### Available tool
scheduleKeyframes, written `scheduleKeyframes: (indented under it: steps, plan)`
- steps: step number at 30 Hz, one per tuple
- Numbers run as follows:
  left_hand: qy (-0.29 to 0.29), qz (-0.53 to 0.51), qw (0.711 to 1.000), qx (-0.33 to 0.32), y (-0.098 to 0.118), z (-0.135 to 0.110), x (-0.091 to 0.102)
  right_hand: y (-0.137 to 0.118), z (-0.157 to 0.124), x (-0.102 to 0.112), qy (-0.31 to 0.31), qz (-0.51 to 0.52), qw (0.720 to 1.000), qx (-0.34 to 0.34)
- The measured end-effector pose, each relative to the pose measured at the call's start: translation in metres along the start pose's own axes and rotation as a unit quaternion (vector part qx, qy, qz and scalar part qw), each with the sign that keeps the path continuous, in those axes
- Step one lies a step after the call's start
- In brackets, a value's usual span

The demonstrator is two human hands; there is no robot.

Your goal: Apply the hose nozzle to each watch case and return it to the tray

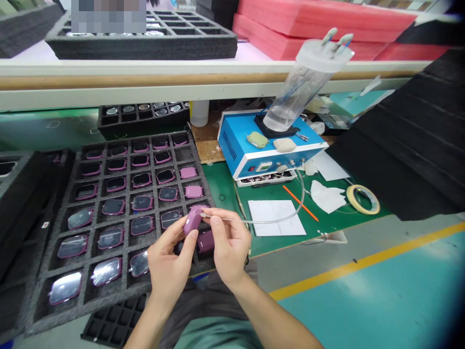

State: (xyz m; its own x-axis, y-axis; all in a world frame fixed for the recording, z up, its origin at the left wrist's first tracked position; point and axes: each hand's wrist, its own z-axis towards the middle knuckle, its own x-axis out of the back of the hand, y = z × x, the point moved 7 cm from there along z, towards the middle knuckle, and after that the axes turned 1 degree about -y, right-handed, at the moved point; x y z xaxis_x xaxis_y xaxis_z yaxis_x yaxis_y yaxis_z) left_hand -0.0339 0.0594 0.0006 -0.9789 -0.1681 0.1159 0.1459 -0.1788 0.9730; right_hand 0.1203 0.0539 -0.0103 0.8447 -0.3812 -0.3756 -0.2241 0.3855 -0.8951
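Observation:
My left hand (170, 259) grips a small purple watch case (193, 220) between thumb and fingers, tilted up over the tray's right side. Pinched in my right hand (230, 237) is a thin clear tube (261, 222), its tip at the case's edge; whether it touches cannot be made out. The tube curves back to a blue box-shaped machine (232, 140). Below both hands lies a dark foam tray (123, 252) whose compartments hold several purple-rimmed watch cases with dark glass faces. A few cases in the right column lie with purple backs up.
On the machine stand a clear cylinder (294, 92), a green case (257, 139) and a beige case (285, 145). White paper (276, 218), an orange stick (301, 203) and a tape roll (349, 194) lie on the green bench. A shelf edge (145, 92) crosses behind; black foam (407, 140) rises at right.

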Motion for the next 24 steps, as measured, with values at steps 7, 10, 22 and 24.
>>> scheduleKeyframes:
  steps: [7,10,22,24]
  plan:
    - [0.001,0.001,1.000,-0.004,0.0026,0.0004,-0.0004,0.0004,-0.0010,0.0009,0.002,-0.005,1.000,-0.007]
    - [0.002,-0.004,1.000,-0.005,0.0027,0.0006,-0.0004,0.0001,-0.0015,0.0008,0.004,-0.009,1.000,-0.008]
    - [0.000,0.002,1.000,-0.012,0.0020,-0.0007,0.0007,0.0025,-0.0016,0.0004,0.005,-0.013,1.000,-0.021]
    - [0.001,0.003,1.000,-0.009,0.0020,-0.0004,0.0008,0.0025,-0.0017,0.0000,0.005,-0.010,1.000,-0.022]
